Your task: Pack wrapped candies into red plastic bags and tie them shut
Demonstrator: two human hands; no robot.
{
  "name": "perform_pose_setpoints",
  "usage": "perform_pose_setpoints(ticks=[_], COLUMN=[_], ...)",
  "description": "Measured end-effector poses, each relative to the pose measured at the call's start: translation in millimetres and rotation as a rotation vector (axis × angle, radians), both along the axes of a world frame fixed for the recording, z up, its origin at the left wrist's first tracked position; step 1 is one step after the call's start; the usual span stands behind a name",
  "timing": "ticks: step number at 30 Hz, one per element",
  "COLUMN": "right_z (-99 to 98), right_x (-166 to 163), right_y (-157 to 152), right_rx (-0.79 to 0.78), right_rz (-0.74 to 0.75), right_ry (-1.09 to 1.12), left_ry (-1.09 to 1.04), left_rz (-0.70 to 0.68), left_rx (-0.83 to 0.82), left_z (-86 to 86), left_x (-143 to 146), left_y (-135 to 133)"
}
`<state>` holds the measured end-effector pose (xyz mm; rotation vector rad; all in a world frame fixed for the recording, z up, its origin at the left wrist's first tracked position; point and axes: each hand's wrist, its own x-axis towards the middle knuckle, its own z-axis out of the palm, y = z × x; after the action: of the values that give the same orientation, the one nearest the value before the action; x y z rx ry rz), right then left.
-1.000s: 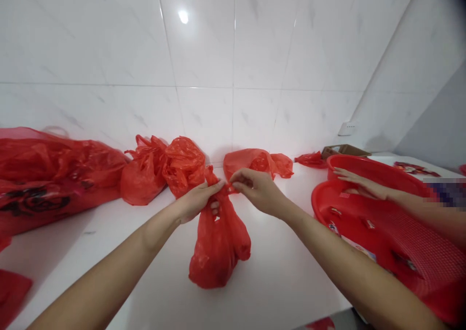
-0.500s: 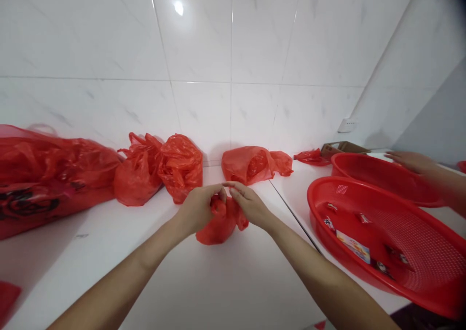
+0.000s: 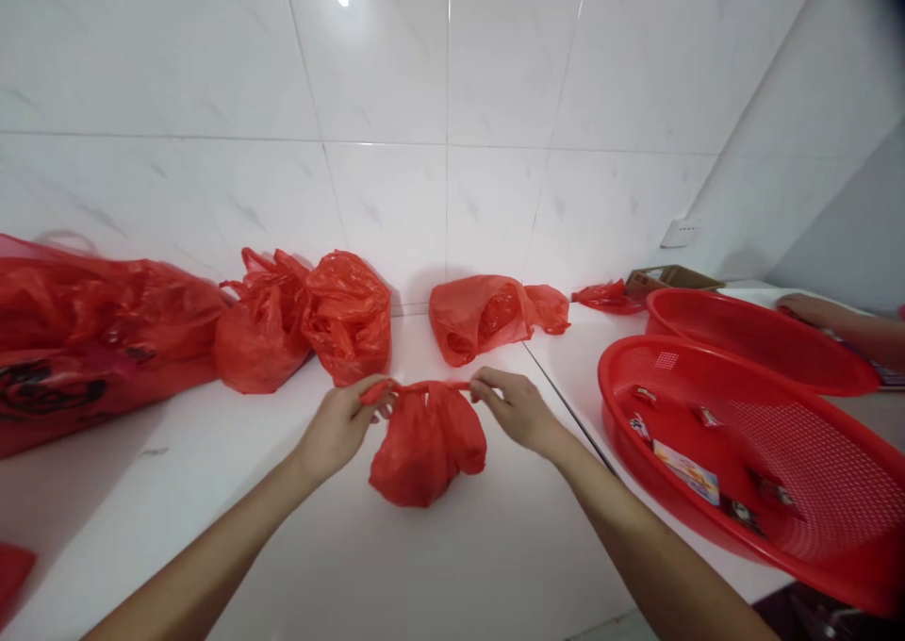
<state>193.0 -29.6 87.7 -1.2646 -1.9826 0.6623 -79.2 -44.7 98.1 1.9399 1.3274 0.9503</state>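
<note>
Pulling evenly should work best: my left hand (image 3: 337, 426) pinches the bag (image 3: 428, 452) at ten o'clock, my right hand (image 3: 519, 410) at two.

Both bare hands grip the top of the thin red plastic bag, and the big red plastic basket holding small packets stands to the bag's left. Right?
Wrong side: the big red plastic basket holding small packets stands to the right of the thin red plastic bag, in the head view. The rest holds.
</note>
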Motion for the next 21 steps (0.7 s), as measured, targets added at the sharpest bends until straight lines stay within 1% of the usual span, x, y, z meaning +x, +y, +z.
perform_pose_setpoints(ticks=[2,4,6,9,12,14,17,21], right_z=[-15.6,-30.5,-42.2,-55.1,-68.8,-79.0,-91.3,-99.8], right_x=[17.0,23.2,13.5,-22.9,-57.5,-67.1,-61.8,-48.5], right_y=[5.9,14.2,22.1,29.1,31.5,33.4,39.3,50.0], right_rx=[-0.057,-0.127,-0.15,-0.144,-0.116,-0.103,-0.111,-0.128], right_rz=[-0.107,-0.178,-0.24,-0.327,-0.384,-0.401,-0.418,-0.425], right_ry=[-0.069,-0.093,-0.075,-0.063,-0.171,-0.252,-0.304,-0.365], left_ry=[-0.008,-0.001,0.0,0.028,0.12,0.202,0.333,0.474], left_rz=[0.067,0.132,0.231,0.35,0.406,0.427,0.431,0.412], left_rx=[-0.028,-0.014,0.041,0.105,0.102,0.075,0.023,-0.046], left_z=[-18.2,-36.2,-51.3,-68.4,-82.7,-91.3,-101.2,-105.8], left_x=[-16.9,-23.2,-15.4,13.6,39.7,47.0,45.4,39.7], left_y=[1.4,5.7,13.7,30.8,46.4,53.2,59.9,67.9])
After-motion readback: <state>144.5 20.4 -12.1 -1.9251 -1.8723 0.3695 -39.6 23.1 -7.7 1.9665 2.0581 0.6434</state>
